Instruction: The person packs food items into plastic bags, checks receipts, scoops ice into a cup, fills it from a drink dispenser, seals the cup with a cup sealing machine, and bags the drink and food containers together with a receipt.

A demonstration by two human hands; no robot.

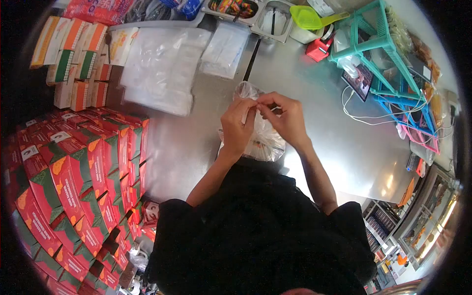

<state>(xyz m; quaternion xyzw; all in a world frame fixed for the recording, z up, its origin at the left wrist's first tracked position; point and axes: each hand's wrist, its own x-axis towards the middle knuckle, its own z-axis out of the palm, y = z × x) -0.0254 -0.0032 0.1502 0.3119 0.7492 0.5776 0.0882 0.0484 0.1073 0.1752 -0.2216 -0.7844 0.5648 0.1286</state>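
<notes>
A clear plastic bag point(269, 142) lies on the metal table close to my body, with its top gathered upward between my hands. My left hand point(239, 123) pinches the gathered plastic from the left. From the right, my right hand point(284, 117) pinches it too, and the fingertips of both hands meet at the bag's neck. A loose end of plastic point(246, 90) sticks out beyond my fingers. What is inside the bag is mostly hidden by glare and folds.
Stacked red boxes point(78, 167) rise at the left, with orange and white boxes point(78, 54) behind. Flat clear bags point(162, 73) and a white packet stack point(225, 51) lie at the back left. Teal baskets point(364, 49), a phone point(361, 81) and a white cable point(366, 119) are at right.
</notes>
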